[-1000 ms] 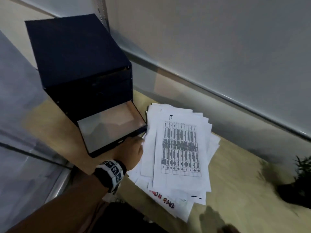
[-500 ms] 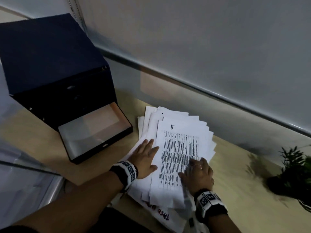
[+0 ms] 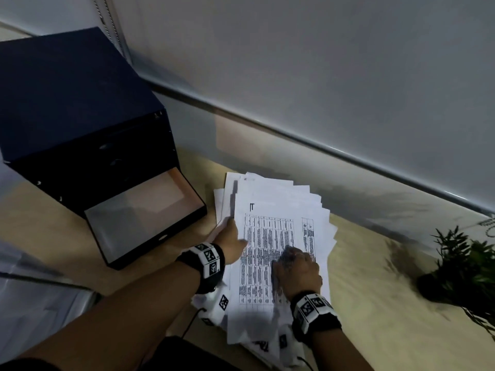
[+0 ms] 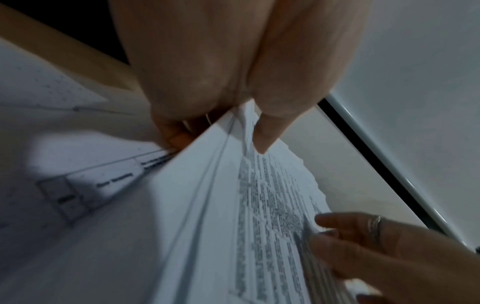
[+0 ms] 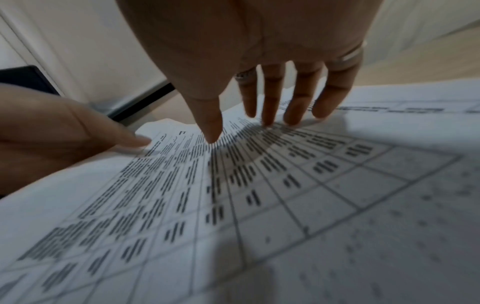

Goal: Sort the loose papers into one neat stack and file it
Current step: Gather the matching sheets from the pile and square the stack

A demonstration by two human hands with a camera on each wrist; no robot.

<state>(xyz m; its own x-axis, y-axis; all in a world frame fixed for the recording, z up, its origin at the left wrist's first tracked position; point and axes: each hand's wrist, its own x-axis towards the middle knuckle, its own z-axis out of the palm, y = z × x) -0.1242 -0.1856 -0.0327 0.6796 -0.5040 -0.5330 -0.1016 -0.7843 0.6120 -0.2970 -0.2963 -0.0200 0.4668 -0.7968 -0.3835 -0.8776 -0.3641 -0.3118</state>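
Observation:
A fanned pile of white printed papers [image 3: 270, 199] lies on the wooden desk, just right of a dark blue drawer box [image 3: 80, 116]. The box's bottom drawer [image 3: 139, 210] is pulled out and holds nothing that I can see. My left hand [image 3: 231, 236] grips the left edge of the upper sheets [image 4: 207, 205], thumb on top and fingers underneath, raising that edge a little. My right hand [image 3: 294, 266] presses down on the top table-printed sheet [image 5: 259, 185] with straight, spread fingers [image 5: 267, 107].
A small green potted plant [image 3: 466, 266] stands at the right on the desk [image 3: 375, 303]. The wall and a grey rail [image 3: 321, 148] run close behind the papers. The desk's front edge lies just below the pile.
My left hand left the drawer front, lay flat on the papers, and now grips their left edge and lifts it. My right hand came in and stays pressed on the top sheet.

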